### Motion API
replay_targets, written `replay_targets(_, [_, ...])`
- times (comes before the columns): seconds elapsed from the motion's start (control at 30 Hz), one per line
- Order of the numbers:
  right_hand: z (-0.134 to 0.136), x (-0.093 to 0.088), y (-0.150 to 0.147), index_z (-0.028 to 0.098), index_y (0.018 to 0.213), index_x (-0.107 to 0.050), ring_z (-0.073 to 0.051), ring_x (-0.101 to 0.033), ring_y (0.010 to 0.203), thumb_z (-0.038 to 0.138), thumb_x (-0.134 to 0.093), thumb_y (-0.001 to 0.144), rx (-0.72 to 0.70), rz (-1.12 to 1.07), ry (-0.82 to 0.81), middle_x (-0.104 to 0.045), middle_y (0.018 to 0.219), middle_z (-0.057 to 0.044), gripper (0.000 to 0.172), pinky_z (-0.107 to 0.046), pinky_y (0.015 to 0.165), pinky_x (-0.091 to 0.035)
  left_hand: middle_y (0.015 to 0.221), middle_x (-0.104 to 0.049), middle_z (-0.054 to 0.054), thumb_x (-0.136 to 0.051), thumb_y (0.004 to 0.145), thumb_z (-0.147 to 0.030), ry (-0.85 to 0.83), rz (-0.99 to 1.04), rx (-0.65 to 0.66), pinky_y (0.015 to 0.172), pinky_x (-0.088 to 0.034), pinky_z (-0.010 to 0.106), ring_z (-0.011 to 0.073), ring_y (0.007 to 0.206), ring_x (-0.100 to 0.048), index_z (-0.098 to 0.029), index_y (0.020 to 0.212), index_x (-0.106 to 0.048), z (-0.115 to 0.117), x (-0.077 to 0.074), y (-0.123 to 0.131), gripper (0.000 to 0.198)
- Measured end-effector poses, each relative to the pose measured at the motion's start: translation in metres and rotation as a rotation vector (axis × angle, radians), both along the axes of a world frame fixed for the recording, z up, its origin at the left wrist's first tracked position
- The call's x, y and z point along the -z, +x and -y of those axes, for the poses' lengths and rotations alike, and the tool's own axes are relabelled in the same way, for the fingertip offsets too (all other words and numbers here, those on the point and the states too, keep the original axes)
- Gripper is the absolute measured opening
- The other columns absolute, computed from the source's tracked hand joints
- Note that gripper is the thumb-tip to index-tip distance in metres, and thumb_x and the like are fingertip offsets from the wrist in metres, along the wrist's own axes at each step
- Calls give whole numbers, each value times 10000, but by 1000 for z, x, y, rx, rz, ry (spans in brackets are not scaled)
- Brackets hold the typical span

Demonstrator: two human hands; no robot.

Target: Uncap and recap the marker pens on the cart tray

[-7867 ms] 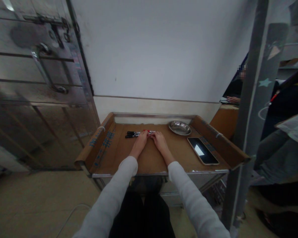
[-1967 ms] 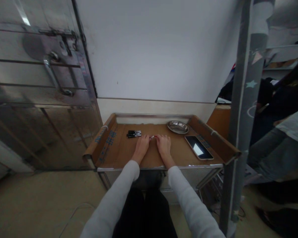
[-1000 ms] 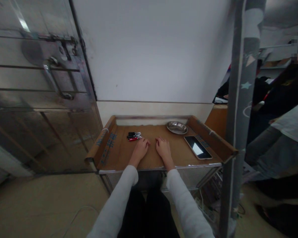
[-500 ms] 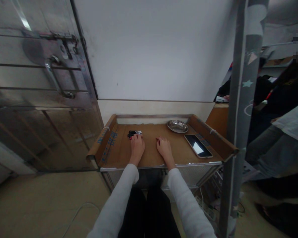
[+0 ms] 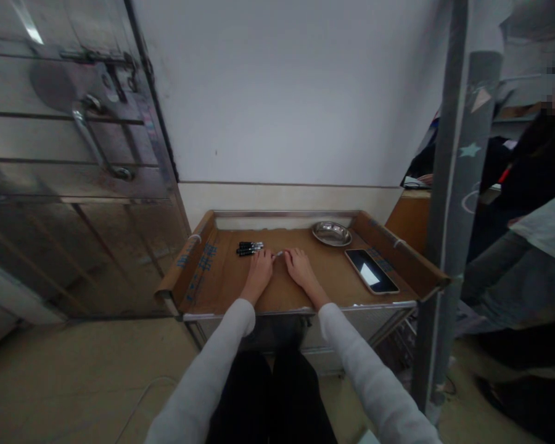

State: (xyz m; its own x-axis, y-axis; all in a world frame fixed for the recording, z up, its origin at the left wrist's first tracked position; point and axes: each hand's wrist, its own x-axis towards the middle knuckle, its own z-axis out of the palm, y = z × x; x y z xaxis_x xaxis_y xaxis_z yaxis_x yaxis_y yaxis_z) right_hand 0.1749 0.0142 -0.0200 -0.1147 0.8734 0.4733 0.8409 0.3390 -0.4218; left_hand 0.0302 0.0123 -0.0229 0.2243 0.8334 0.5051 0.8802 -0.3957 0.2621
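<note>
table (image 5: 222, 290): middle of the frame, against the wall, its raised edges on the left, right and far sides.
pens (image 5: 250, 248): on the table, left of centre, lying side by side toward the far edge.
left hand (image 5: 260, 269): on the table just below and right of the pens.
right hand (image 5: 298, 267): on the table just beside the left hand, to its right; a small pen (image 5: 279, 253) lies between their fingertips.
dish (image 5: 332, 233): far right part of the table.
phone (image 5: 371, 271): flat on the table, right side, nearer than the dish.
metal door (image 5: 69, 154): left of the frame.
post (image 5: 448, 203): right of the table.
</note>
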Motion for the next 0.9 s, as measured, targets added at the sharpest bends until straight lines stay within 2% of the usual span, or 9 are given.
replay_targets(0.1, [-16,3,1,149,968,-621,-172,-566,930,301,-383,894,-123,-282,2,-650,990,-93,292,-302,870,-410,993,-584,102,-369,924,-199,-5,96,185,855,-445,343,199,931,-568,-148,971,-520,-12,-1,5,167])
replay_targets(0.2, [-32,6,5,157,846,-645,-142,-562,672,431,-494,816,-198,-672,-107,-654,753,-37,314,-265,668,-447,986,-591,74,-415,915,-221,21,281,274,850,-466,321,168,928,-584,-162,978,-518,-24,-3,10,134])
replay_targets(0.27, [-40,7,8,155,821,-654,-115,-518,563,491,-583,732,-223,-942,-155,-634,663,-10,354,-240,563,-419,970,-605,68,-465,897,-244,55,424,251,850,-478,328,165,917,-597,-162,982,-526,-32,-5,12,133])
replay_targets(0.37, [-47,9,11,150,800,-667,-100,-525,560,497,-684,623,-211,-1230,-137,-647,672,-11,389,-231,558,-425,988,-633,93,-489,884,-242,100,607,143,856,-490,342,172,912,-617,-142,1006,-551,-41,-8,12,170])
replay_targets(0.43, [-48,9,12,149,796,-675,-106,-553,594,480,-713,595,-207,-1301,-138,-666,701,-22,388,-243,600,-455,1027,-650,105,-474,889,-223,107,624,145,885,-485,348,178,951,-622,-140,1034,-574,-44,-10,11,195])
replay_targets(0.57, [-50,11,12,159,790,-685,-116,-590,642,442,-739,584,-219,-1356,-190,-699,806,-44,354,-271,674,-497,1133,-645,91,-408,898,-158,90,492,279,961,-461,370,177,1058,-602,-172,1119,-584,-44,-9,9,284])
replay_targets(0.77, [-50,10,15,168,770,-693,-118,-626,704,309,-722,644,-288,-1440,-320,-708,873,-43,192,-282,768,-521,1385,-452,93,-273,848,-45,58,367,466,1079,-359,370,142,1287,-412,-169,1362,-366,-42,-2,12,537])
replay_targets(0.83, [-48,9,16,169,757,-694,-129,-641,762,275,-697,670,-317,-1459,-326,-710,884,-44,138,-287,800,-523,1397,-433,102,-278,864,-71,45,350,485,1089,-341,364,145,1315,-370,-159,1374,-339,-42,-3,15,521])
replay_targets(0.9, [-47,8,16,172,743,-691,-141,-648,795,260,-674,687,-327,-1474,-320,-711,872,-41,106,-296,805,-530,1336,-499,107,-301,889,-115,42,366,468,1066,-367,363,154,1280,-420,-165,1332,-394,-41,-5,16,455])
